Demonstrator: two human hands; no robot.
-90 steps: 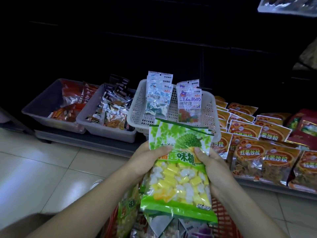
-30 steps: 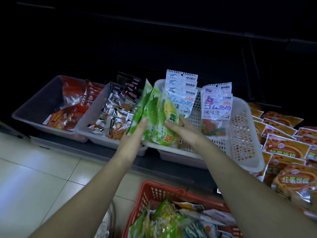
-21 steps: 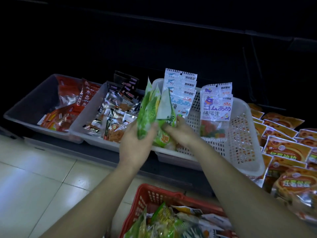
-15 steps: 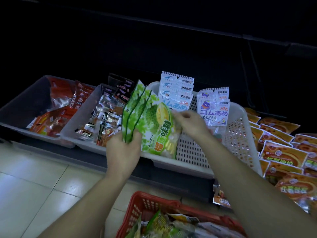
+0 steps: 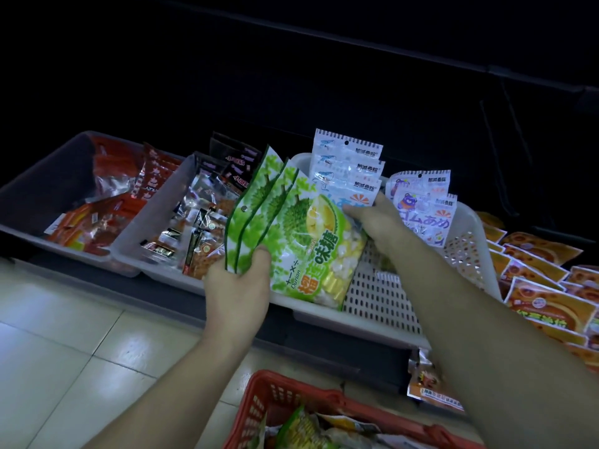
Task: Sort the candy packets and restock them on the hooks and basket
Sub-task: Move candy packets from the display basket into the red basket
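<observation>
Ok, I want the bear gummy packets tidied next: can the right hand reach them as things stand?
Likely yes: the right hand is over the white basket, beside the bear gummy packets with nothing between; it would first have to release the durian candy packets.

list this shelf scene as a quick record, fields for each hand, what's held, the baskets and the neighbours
left hand: grips the lower corner of the durian candy packets
right hand: holds the far edge of the front one
held stack: green, fanned, tilted over the white basket
white basket: perforated; whale packets and bear gummy packets stand at its back
red basket: on the floor, more packets inside
neighbours: grey tubs to the left, orange packets to the right
</observation>
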